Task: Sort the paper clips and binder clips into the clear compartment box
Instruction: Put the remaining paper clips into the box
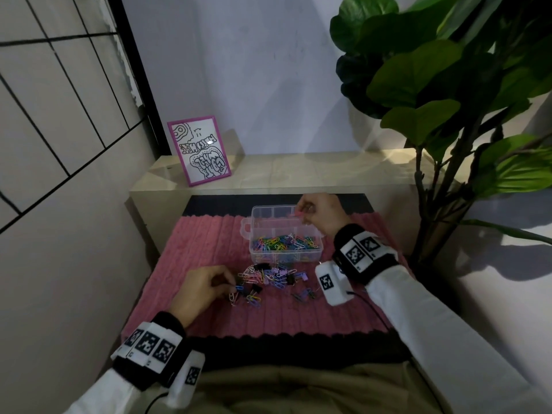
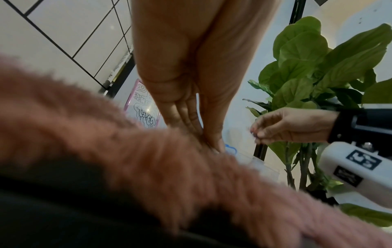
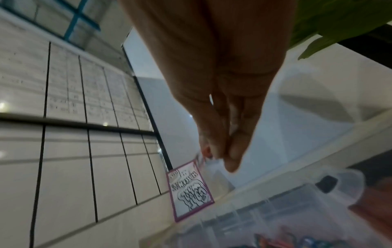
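The clear compartment box point(image 1: 268, 207) stands on the pink mat point(image 1: 194, 249). Its near compartment holds many coloured paper clips point(image 1: 283, 242), and the far compartments look bare. My right hand point(image 1: 301, 213) hovers over the box's far right corner and pinches a pink clip point(image 1: 295, 215), which shows as a reddish blur point(image 3: 205, 151) in the right wrist view. A loose pile of paper clips and binder clips point(image 1: 268, 277) lies in front of the box. At its left edge, my left hand point(image 1: 231, 285) has thumb and fingers pressed down on the mat, pinching a blue paper clip point(image 1: 239, 287).
A pink-framed drawing point(image 1: 198, 150) leans on the beige shelf behind the mat. A large leafy plant point(image 1: 448, 100) rises on the right, and a tiled wall closes the left side. A black strip point(image 1: 268, 348) borders the mat's near edge.
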Available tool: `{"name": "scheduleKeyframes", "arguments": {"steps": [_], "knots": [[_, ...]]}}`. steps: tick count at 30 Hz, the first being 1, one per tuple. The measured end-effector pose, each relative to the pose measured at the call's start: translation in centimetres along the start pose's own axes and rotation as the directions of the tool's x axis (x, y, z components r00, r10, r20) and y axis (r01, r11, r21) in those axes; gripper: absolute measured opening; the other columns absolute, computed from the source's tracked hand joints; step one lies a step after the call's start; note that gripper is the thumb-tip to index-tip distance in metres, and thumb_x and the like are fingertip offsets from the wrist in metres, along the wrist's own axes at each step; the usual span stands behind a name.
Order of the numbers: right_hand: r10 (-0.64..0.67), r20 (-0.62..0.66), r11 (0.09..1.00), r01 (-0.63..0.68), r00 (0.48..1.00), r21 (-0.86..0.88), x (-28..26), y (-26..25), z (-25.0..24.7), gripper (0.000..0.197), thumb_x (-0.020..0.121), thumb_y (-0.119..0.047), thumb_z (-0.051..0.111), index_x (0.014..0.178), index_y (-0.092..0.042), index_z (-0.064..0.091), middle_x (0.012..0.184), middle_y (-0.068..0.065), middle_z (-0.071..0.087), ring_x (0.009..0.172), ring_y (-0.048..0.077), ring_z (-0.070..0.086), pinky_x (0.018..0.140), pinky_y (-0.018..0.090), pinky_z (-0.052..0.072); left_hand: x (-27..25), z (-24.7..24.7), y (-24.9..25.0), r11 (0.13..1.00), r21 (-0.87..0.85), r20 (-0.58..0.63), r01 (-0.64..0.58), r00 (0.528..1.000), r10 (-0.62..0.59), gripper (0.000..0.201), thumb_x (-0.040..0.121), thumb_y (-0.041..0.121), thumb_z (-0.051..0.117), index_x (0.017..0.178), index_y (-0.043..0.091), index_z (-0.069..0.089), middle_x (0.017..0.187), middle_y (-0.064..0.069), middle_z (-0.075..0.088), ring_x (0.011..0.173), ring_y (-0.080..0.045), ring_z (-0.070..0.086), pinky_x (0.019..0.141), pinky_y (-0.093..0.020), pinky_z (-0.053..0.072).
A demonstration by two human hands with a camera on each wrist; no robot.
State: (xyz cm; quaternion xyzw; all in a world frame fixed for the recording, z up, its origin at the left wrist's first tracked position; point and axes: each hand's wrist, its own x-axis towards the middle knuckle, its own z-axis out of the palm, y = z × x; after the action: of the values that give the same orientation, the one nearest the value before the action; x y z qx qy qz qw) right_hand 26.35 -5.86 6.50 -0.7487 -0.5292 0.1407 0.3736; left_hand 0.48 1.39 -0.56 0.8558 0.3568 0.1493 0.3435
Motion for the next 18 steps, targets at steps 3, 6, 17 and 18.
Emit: {"name": "scheduleKeyframes", "arguments": {"steps": [3, 6, 17, 18], "knots": [[0.02, 0.164, 0.967, 0.022, 0.986, -0.254, -0.7, 0.4, 0.7, 0.027, 0.083, 0.009, 0.052, 0.101, -0.005, 0.066, 0.11, 0.013, 0.067, 0.097, 0.02, 0.063, 0.088, 0.028, 0.05, 0.0, -0.2, -0.5, 0.988, -0.136, -0.009, 0.069, 0.997, -0.071, 0.026, 0.072, -0.003, 0.07, 0.064, 0.021, 0.064, 0.052, 0.007, 0.064, 0.05, -0.003, 0.058, 0.052, -0.012, 0.048], [-0.084, 0.198, 0.956, 0.135, 0.977, -0.261, -3.2, 0.0, 0.5, 0.026, 0.085, 0.007, 0.049, 0.101, -0.003, 0.066, 0.105, 0.015, 0.068, 0.086, 0.016, 0.058, 0.078, 0.024, 0.043, -0.3, -0.6, -0.8, 0.961, -0.261, -0.009, 0.095, 0.995, -0.101, 0.021, 0.073, -0.009, 0.066, 0.067, 0.01, 0.063, 0.06, 0.0, 0.066, 0.053, -0.009, 0.062, 0.052, -0.013, 0.05], [0.04, 0.477, 0.832, 0.235, 0.878, -0.503, -9.6, 1.7, 4.7, 0.038, 0.086, -0.039, 0.057, 0.11, -0.01, 0.049, 0.114, 0.01, 0.049, 0.108, 0.026, 0.05, 0.082, 0.039, 0.043, -0.4, -0.2, -1.4, 0.884, -0.44, 0.008, 0.158, 0.985, -0.172, 0.016, 0.076, -0.011, 0.063, 0.072, 0.004, 0.059, 0.067, -0.008, 0.065, 0.055, -0.008, 0.062, 0.055, -0.014, 0.053], [0.03, 0.47, 0.832, 0.238, 0.882, -0.501, -9.6, 1.7, 4.9, 0.034, 0.086, -0.033, 0.057, 0.109, -0.009, 0.048, 0.113, 0.011, 0.048, 0.107, 0.027, 0.05, 0.079, 0.039, 0.044, -0.4, -0.2, -1.3, 0.871, -0.464, 0.012, 0.162, 0.984, -0.176, 0.014, 0.076, -0.011, 0.062, 0.073, 0.002, 0.059, 0.069, -0.011, 0.065, 0.056, -0.009, 0.062, 0.055, -0.014, 0.053]]}}
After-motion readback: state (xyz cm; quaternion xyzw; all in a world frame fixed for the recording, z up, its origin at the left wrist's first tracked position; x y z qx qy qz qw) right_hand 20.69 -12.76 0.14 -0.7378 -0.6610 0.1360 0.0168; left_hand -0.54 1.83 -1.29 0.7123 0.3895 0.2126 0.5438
